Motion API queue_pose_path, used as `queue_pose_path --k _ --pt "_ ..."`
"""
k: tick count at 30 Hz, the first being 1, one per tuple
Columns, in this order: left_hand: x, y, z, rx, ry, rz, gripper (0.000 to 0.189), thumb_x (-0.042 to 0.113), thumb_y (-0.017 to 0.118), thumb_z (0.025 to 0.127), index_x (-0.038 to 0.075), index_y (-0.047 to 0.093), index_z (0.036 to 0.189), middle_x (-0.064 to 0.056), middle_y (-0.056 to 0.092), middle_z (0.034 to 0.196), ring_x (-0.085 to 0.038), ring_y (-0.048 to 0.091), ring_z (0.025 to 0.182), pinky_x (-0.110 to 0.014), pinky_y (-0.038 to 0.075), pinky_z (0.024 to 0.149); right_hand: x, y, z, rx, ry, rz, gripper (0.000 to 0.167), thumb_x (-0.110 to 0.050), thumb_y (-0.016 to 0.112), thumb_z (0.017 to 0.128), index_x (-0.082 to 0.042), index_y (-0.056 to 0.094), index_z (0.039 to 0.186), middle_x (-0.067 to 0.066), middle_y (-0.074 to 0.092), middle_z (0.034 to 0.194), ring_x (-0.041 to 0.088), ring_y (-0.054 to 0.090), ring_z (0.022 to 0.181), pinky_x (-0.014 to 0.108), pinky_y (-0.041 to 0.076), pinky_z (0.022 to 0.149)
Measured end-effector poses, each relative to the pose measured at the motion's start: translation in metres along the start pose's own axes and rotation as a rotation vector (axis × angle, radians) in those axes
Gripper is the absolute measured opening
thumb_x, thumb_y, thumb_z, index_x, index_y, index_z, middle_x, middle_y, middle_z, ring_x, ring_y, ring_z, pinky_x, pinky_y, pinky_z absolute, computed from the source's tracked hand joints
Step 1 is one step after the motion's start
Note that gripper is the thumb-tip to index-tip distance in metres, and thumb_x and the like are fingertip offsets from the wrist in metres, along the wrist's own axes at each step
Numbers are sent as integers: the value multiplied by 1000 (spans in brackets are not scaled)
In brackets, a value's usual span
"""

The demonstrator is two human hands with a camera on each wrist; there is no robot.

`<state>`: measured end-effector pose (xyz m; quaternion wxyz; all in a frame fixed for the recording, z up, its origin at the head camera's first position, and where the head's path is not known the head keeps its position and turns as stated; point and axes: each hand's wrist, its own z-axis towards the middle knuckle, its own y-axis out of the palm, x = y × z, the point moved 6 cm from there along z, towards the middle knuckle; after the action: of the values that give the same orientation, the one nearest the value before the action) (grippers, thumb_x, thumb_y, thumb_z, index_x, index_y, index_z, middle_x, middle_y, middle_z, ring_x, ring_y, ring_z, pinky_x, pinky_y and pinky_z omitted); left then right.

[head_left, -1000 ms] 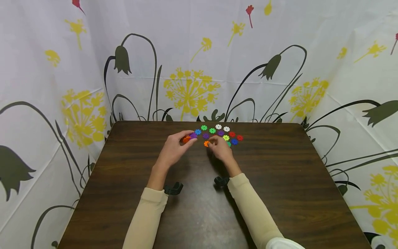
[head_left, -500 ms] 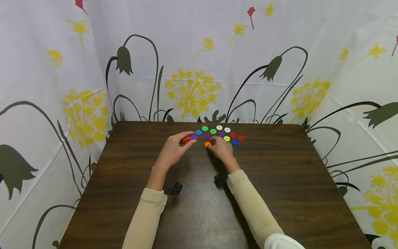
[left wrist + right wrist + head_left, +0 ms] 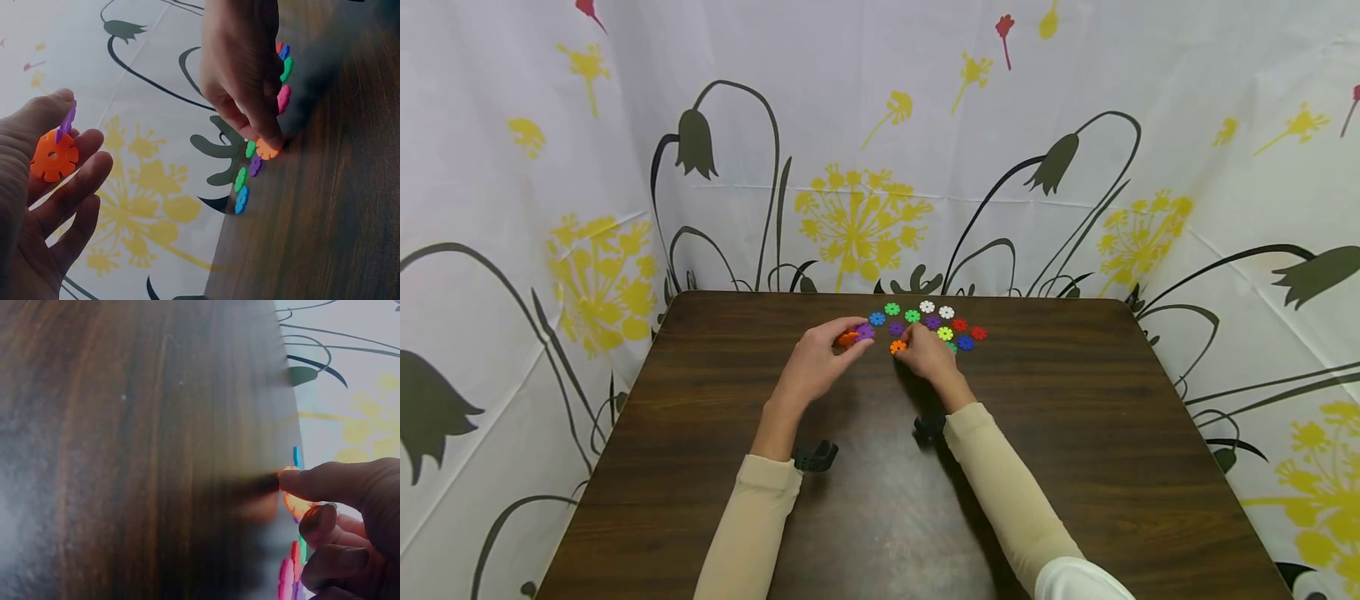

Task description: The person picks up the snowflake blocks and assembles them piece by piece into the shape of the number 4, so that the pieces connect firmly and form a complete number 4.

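Observation:
My left hand (image 3: pixel 818 354) is raised above the table's far part, holding a purple notched disc (image 3: pixel 66 122) between thumb and fingers. An orange notched disc (image 3: pixel 54 155) is joined to the purple one at an angle. Farther right, my right hand (image 3: pixel 931 357) pinches another orange notched disc (image 3: pixel 898 347) by its edge, low at the tabletop. In the left wrist view that disc (image 3: pixel 267 149) looks tilted up beside flat ones. The right wrist view shows the thumb (image 3: pixel 297 482) against its rim.
Several flat notched discs lie around the right hand: blue (image 3: pixel 877 318), green (image 3: pixel 892 309), white (image 3: pixel 927 307), purple (image 3: pixel 897 329), yellow (image 3: pixel 945 333) and red (image 3: pixel 978 332). The dark wooden table (image 3: pixel 1060 467) ends at a flower-print curtain (image 3: pixel 865 125).
The right hand has shifted very slightly left at the orange disc. The purple disc in the left hand has turned a little, showing more of its face.

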<state>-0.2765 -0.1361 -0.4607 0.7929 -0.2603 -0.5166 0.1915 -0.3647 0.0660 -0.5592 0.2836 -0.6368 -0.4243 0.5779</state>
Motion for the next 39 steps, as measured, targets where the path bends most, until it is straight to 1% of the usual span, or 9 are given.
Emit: queue_pose_path --k 7,14,20,22,25,28,32,35,39 --pt "0 1 -1 -23 14 -12 41 27 79 101 11 71 137 -11 75 131 -28 74 114 -49 61 101 -3 -8 -8 37 -66 153 14 -25 72 103 -12 73 107 4 72 91 18 64 74 33 50 66" --pt "-2 0 -1 -28 4 -51 37 21 77 102 11 71 137 -11 76 126 -26 73 104 -46 64 92 -10 -18 -16 27 -182 337 18 -19 67 106 -2 72 104 4 62 79 15 52 66 28 43 61" --pt "-3 2 -1 -42 -20 -95 30 20 67 108 11 72 136 -9 77 124 -24 72 103 -45 63 95 -15 -26 -21 -21 -231 435 22 -20 65 108 0 71 106 -2 54 72 12 45 62 26 37 57" --pt "-3 2 -2 -37 -30 -100 30 20 66 109 11 72 137 -9 78 122 -24 71 99 -42 63 92 -16 -29 -24 -33 -247 473 22 -20 65 108 1 71 106 -2 53 70 12 44 61 26 36 57" --pt "-4 1 -3 -23 -39 -100 31 21 66 109 11 71 138 -9 77 120 -23 67 93 -36 61 86 -19 -34 -30 -37 -268 529 23 -23 65 109 -1 71 107 1 57 71 14 47 64 27 37 58" --pt "-6 1 -3 -12 -45 -98 32 20 64 110 12 71 140 -10 76 119 -23 64 89 -29 58 80 -21 -39 -35 -32 -283 574 25 -26 65 109 -2 71 107 10 62 76 17 50 67 28 38 59" --pt "-8 3 -3 -19 -51 -112 32 20 56 114 14 67 143 -10 72 115 -22 59 87 -28 53 75 -23 -44 -41 -25 -298 619 24 -28 66 109 -5 72 106 21 65 81 17 51 67 28 38 59" --pt "-8 5 -3 -17 -52 -131 34 21 50 116 15 62 147 -9 65 103 -22 55 82 -30 49 72 -26 -47 -44 -15 -316 667 23 -28 67 109 -5 71 105 16 62 76 16 49 65 27 36 58" --pt "-9 5 -2 4 -47 -149 35 23 45 117 14 55 149 -10 55 88 -23 50 74 -33 44 67 -32 -52 -49 2 -352 736 22 -27 66 109 -5 68 106 1 55 69 15 48 63 27 36 59"
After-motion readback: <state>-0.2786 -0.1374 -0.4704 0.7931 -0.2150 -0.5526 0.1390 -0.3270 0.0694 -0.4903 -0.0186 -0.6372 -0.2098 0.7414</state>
